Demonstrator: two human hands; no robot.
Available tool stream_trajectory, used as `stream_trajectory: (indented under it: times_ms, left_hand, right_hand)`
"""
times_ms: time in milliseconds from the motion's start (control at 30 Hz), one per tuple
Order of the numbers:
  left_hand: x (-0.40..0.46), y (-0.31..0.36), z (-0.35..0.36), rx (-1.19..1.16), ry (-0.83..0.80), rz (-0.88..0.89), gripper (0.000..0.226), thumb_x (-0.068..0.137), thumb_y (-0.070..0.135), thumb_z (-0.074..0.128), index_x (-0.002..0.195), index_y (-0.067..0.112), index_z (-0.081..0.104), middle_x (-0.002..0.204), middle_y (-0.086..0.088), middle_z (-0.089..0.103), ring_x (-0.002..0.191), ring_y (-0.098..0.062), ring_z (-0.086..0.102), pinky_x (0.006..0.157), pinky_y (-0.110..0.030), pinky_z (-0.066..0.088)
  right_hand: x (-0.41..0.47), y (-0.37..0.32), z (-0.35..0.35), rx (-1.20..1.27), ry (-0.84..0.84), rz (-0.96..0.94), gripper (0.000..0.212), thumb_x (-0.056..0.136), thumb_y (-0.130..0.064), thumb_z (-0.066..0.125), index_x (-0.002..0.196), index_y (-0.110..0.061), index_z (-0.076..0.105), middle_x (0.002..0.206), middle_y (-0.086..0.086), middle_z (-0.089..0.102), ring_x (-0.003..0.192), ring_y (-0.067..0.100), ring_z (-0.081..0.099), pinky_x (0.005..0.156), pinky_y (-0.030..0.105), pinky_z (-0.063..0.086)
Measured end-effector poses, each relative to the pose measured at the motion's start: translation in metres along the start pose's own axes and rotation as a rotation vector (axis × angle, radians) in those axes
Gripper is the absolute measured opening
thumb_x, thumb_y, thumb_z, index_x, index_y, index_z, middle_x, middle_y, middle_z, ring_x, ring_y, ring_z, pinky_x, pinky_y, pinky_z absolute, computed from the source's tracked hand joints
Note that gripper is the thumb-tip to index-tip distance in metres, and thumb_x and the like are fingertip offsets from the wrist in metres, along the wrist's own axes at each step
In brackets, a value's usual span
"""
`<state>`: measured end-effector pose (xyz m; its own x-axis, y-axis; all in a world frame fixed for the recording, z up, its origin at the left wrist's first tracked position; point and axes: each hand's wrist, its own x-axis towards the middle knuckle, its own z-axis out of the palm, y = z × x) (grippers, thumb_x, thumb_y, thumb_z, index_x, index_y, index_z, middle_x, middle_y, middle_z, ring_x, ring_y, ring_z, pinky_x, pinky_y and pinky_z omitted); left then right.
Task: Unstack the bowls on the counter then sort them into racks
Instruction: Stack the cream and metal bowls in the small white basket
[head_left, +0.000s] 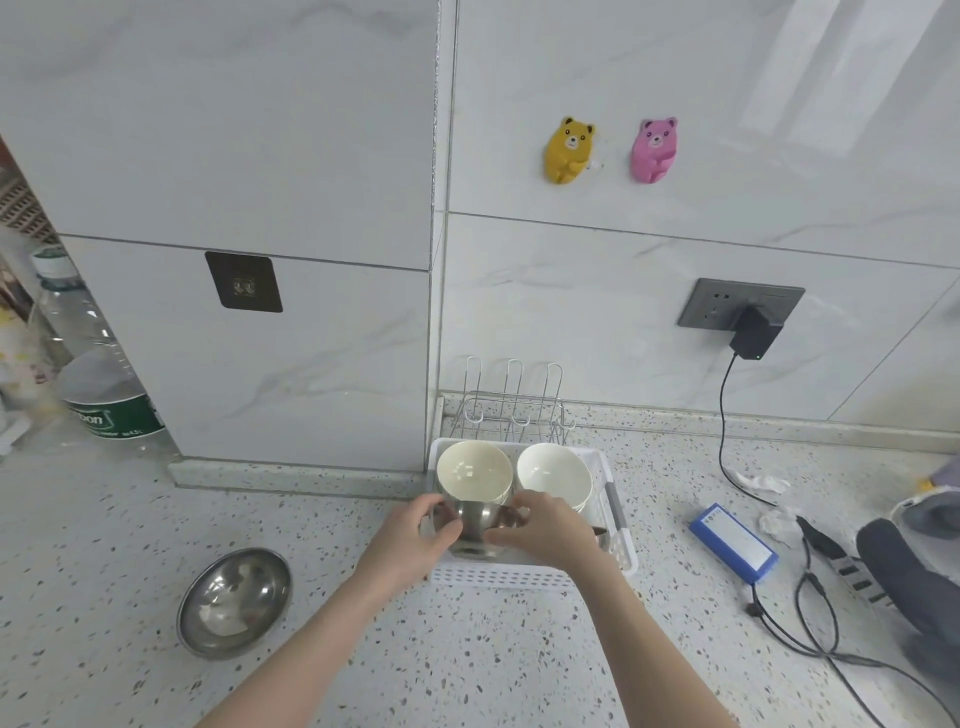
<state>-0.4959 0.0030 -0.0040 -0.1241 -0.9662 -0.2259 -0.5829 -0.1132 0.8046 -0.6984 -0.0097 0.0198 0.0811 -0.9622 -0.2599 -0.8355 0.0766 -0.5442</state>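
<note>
On the speckled terrazzo counter (493, 649) stands a white plastic dish rack (519, 576), its long side running away toward the marble-tiled wall. Both hands meet at its near end: the left hand (422, 532) and the right hand (543, 525) each curl round a shiny stainless steel bowl (475, 525), held on edge inside the rack. Which way its mouth faces I cannot tell. Behind it sit two white ceramic bowls, the left white bowl (474, 470) and the right white bowl (553, 475), tilted with their mouths toward the viewer. A second steel bowl (234, 603) rests upright on the counter, well apart to the left. The big clear water bottle (98, 374) has a green label reading "…oon" and "4.5L". Two bear-shaped wall hooks hang above, a yellow bear hook (568, 150) and a pink bear hook (653, 150). One blue box (733, 543) lies beside the cables; its writing is too small to read.
</note>
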Motion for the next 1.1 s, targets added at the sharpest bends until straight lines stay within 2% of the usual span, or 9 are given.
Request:
stream_trajectory:
  times_ms: [133,300,467,600,700,800,867,967,1100]
  left_hand:
    - [0.004,-0.002,0.002,0.068,-0.027,-0.002,0.04,0.093,0.035,0.061,0.132,0.029,0.053,0.129,0.012,0.052,0.127,-0.014,0.05,0.097,-0.027,0.039]
    - [0.0,-0.003,0.007,0.032,-0.048,0.027,0.043,0.096,0.018,0.057,0.138,0.024,0.052,0.129,0.013,0.051,0.106,0.002,0.048,0.091,-0.015,0.04]
    - [-0.015,-0.009,0.01,-0.065,-0.02,-0.016,0.037,0.098,0.019,0.052,0.134,0.025,0.053,0.13,0.012,0.052,0.117,-0.005,0.05,0.101,-0.022,0.035]
    - [-0.039,-0.024,0.005,-0.216,0.036,-0.074,0.024,0.1,0.028,0.053,0.123,0.031,0.056,0.118,0.014,0.057,0.092,-0.003,0.064,0.075,-0.014,0.046]
    - [-0.06,-0.046,-0.002,-0.299,0.118,-0.123,0.017,0.099,0.038,0.055,0.113,0.032,0.061,0.111,0.01,0.063,0.078,-0.003,0.069,0.064,-0.014,0.046]
    - [-0.081,-0.075,-0.015,-0.416,0.277,-0.18,0.01,0.097,0.024,0.06,0.103,0.022,0.068,0.096,0.001,0.07,0.06,-0.008,0.064,0.059,-0.016,0.047]
    - [-0.093,-0.096,-0.027,-0.486,0.445,-0.269,0.006,0.094,0.014,0.064,0.093,0.016,0.07,0.087,-0.005,0.073,0.061,-0.018,0.06,0.063,-0.026,0.046]
    - [-0.102,-0.125,-0.049,-0.492,0.729,-0.478,0.011,0.084,0.005,0.075,0.086,0.006,0.064,0.084,-0.018,0.067,0.079,-0.031,0.06,0.076,-0.037,0.04]
    - [-0.106,-0.151,-0.079,-0.421,0.773,-0.657,0.05,0.073,0.033,0.073,0.103,-0.002,0.053,0.067,-0.019,0.057,0.067,-0.038,0.057,0.068,-0.041,0.04]
  right_hand:
    - [-0.001,-0.002,0.017,-0.037,0.031,0.038,0.036,0.065,-0.059,0.068,0.088,-0.031,0.062,0.076,-0.015,0.063,0.076,0.007,0.061,0.065,0.028,0.048]
    - [-0.005,-0.003,0.037,-0.023,0.092,0.123,0.04,0.068,-0.061,0.065,0.098,-0.037,0.057,0.088,-0.017,0.065,0.09,0.011,0.063,0.074,0.03,0.048]
    - [-0.008,-0.002,0.053,-0.073,0.125,0.161,0.04,0.073,-0.06,0.063,0.104,-0.035,0.055,0.095,-0.012,0.069,0.091,0.015,0.065,0.077,0.03,0.053]
    - [-0.013,0.0,0.057,-0.096,0.109,0.118,0.037,0.087,-0.049,0.05,0.122,-0.039,0.054,0.104,-0.007,0.07,0.096,0.02,0.066,0.078,0.032,0.054]
    - [-0.022,0.003,0.059,-0.079,0.131,0.087,0.043,0.094,-0.046,0.045,0.137,-0.04,0.041,0.118,-0.008,0.067,0.102,0.017,0.064,0.073,0.03,0.051]
    - [-0.04,-0.003,0.068,0.016,0.264,0.111,0.051,0.097,-0.043,0.048,0.145,-0.037,0.032,0.141,-0.011,0.048,0.112,0.01,0.058,0.067,0.022,0.042]
    - [-0.05,-0.015,0.081,0.121,0.322,0.152,0.052,0.094,-0.034,0.054,0.142,-0.033,0.036,0.137,-0.011,0.045,0.097,0.008,0.059,0.061,0.02,0.039]
    - [-0.058,-0.038,0.111,0.264,0.246,0.146,0.049,0.089,-0.021,0.062,0.134,-0.03,0.044,0.119,-0.01,0.053,0.061,0.002,0.05,0.058,0.014,0.038]
    - [-0.07,-0.08,0.152,0.325,0.117,0.165,0.041,0.086,-0.018,0.063,0.122,-0.031,0.048,0.107,-0.009,0.058,0.046,0.005,0.047,0.06,0.012,0.041]
